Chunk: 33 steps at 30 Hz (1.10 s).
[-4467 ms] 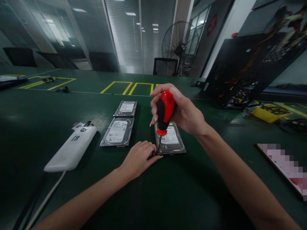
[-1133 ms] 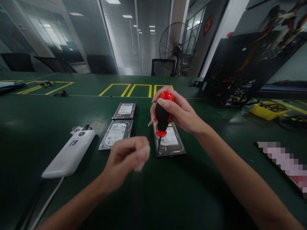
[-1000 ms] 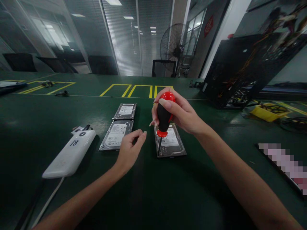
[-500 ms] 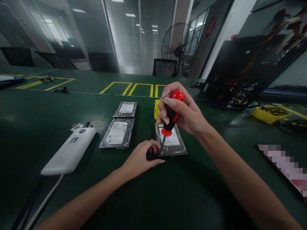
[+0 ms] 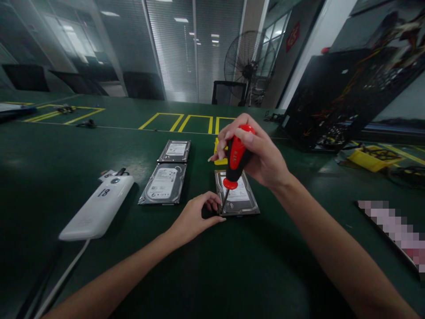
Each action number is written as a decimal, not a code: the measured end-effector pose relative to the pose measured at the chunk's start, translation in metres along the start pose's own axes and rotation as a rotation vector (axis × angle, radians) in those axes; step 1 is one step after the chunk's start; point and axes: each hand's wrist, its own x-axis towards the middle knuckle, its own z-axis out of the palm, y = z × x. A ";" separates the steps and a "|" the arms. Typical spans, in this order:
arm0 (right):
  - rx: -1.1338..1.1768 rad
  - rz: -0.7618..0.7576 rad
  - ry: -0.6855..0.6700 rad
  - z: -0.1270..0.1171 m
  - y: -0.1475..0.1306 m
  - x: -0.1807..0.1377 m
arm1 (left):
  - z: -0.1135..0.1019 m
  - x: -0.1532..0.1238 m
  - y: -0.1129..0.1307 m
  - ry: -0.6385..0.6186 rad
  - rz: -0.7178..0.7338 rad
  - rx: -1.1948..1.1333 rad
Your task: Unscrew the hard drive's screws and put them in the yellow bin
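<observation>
Over the rightmost hard drive [image 5: 245, 206], the right hand's [image 5: 262, 153] fingers hold a tilted screwdriver [image 5: 237, 158]; at the drive's near-left corner, the left hand's [image 5: 195, 215] fingers curve, grip undeterminable.

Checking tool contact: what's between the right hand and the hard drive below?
The screwdriver: its shaft slants to the near left corner of the hard drive in the head view.

Left forearm [image 5: 122, 275] and right forearm [image 5: 318, 230]: slender, bare as far as visible. Left hand [image 5: 194, 216] and right hand [image 5: 264, 157]: bare, slim-fingered. Right-hand fingernail [image 5: 210, 159]: long, projecting; finer nail detail too small to determine.
</observation>
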 end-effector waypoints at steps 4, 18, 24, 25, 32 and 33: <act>-0.033 -0.002 -0.002 0.000 0.001 0.000 | 0.000 0.001 0.001 0.006 -0.008 -0.001; -0.068 0.047 -0.076 -0.004 -0.006 0.000 | -0.001 -0.001 0.001 -0.014 -0.009 -0.011; -0.305 0.021 -0.026 -0.009 -0.011 -0.001 | -0.002 -0.001 0.000 -0.015 -0.007 -0.002; -0.329 0.010 -0.008 -0.009 -0.012 -0.002 | -0.001 -0.001 -0.001 -0.012 -0.005 -0.001; -0.266 0.029 -0.053 -0.004 -0.011 -0.003 | 0.000 -0.001 0.000 -0.013 -0.001 -0.027; -0.254 0.032 -0.059 -0.004 -0.010 -0.003 | 0.000 -0.001 0.000 -0.013 0.003 -0.027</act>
